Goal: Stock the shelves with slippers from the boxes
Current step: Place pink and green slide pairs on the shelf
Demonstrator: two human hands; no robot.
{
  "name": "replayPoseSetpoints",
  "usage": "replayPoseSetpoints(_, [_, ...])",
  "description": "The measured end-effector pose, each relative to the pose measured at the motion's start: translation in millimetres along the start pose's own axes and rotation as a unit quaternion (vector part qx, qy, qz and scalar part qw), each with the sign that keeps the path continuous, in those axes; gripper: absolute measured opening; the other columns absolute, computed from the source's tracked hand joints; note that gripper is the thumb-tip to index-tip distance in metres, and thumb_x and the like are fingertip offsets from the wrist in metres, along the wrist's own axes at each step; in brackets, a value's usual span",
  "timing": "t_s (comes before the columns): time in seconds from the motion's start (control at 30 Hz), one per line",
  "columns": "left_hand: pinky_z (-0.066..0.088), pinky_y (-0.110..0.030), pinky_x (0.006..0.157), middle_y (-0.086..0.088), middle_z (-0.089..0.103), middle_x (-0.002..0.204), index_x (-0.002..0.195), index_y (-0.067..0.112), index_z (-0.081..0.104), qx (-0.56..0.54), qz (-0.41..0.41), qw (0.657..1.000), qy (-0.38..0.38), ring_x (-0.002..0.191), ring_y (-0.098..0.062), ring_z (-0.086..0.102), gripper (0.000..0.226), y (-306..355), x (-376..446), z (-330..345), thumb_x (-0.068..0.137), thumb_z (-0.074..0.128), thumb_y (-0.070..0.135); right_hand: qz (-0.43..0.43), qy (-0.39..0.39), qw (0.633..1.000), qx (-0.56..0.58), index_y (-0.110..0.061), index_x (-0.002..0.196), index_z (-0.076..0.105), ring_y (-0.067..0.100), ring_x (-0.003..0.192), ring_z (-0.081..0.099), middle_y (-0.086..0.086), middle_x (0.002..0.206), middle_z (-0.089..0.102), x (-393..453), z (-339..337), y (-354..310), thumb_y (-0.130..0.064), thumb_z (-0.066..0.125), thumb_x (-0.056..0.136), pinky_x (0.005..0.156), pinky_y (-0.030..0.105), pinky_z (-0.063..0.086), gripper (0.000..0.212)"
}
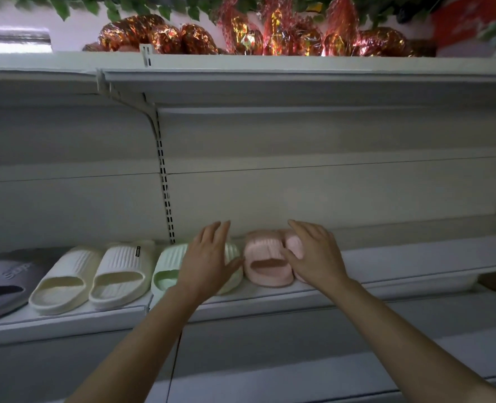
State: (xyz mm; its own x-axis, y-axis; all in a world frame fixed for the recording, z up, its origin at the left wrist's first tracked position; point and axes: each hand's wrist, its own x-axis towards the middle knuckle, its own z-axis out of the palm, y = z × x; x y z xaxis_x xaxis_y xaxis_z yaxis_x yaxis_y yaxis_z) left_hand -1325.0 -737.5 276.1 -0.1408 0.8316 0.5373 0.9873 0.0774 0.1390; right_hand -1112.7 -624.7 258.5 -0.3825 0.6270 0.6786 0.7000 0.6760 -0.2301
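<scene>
Now both hands — left (209, 257), right (316, 254) — rest flat-fingered on ribbed, rounded slippers (265, 260).

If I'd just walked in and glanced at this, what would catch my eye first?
Probably the two hands at the middle shelf: the left hand lies over the pale green slippers, and the right hand rests on the pink slippers beside them. Next, the shiny red and gold foil-wrapped bundles lined along the top shelf. Left of the green pair sit cream slippers.
</scene>
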Motion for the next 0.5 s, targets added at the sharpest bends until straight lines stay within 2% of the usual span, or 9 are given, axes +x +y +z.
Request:
replayPoseSetpoints(0.1, [0.031, -0.04, 0.114, -0.013, 0.042, 0.152, 0.152, 0.01, 0.035, 0.002, 0.026, 0.999, 0.025, 0.139, -0.031, 0.039, 0.084, -19, -19, -19, 0.087, 0.067, 0.051, -0.031, 0.056, 0.997, -0.041, -0.009, 0.128, 0.062, 0.03, 0.11, 0.062, 0.01, 0.12, 0.067, -13, -9, -30, -0.047, 0.056, 0.079, 0.097, 0.038, 0.042, 0.062])
replayPoseSetpoints(0.17, [0.036, -0.042, 0.111, -0.013, 0.046, 0.149, 0.15, 0.01, 0.038, 0.001, 0.037, 0.998, 0.046, 0.136, -0.032, 0.043, 0.084, -30, -32, -28, 0.085, 0.068, 0.053, -0.05, 0.086, 0.993, -0.059, -0.01, 0.124, 0.064, 0.027, 0.106, 0.063, 0.007, 0.118, 0.068, -23, -13, -49, -0.049, 0.054, 0.079, 0.096, 0.034, 0.038, 0.06])
replayPoseSetpoints(0.3, [0.042, -0.044, 0.107, -0.012, 0.048, 0.146, 0.149, 0.011, 0.04, 0.005, 0.057, 0.995, 0.077, 0.132, -0.031, 0.047, 0.082, -45, -61, -49, 0.085, 0.068, 0.053, -0.073, 0.108, 0.99, -0.056, -0.01, 0.121, 0.064, 0.027, 0.107, 0.062, 0.007, 0.118, 0.067, -44, -17, -83, -0.039, 0.07, 0.077, 0.098, 0.033, 0.035, 0.054])
replayPoseSetpoints(0.5, [0.048, -0.047, 0.101, -0.013, 0.052, 0.142, 0.145, 0.009, 0.044, 0.023, 0.062, 0.993, 0.099, 0.126, -0.034, 0.053, 0.079, -57, -119, -89, 0.081, 0.075, 0.045, -0.107, 0.114, 0.987, -0.041, -0.007, 0.121, 0.064, 0.029, 0.107, 0.061, 0.009, 0.119, 0.066, -67, -40, -146, -0.045, 0.052, 0.082, 0.097, 0.037, 0.042, 0.055])
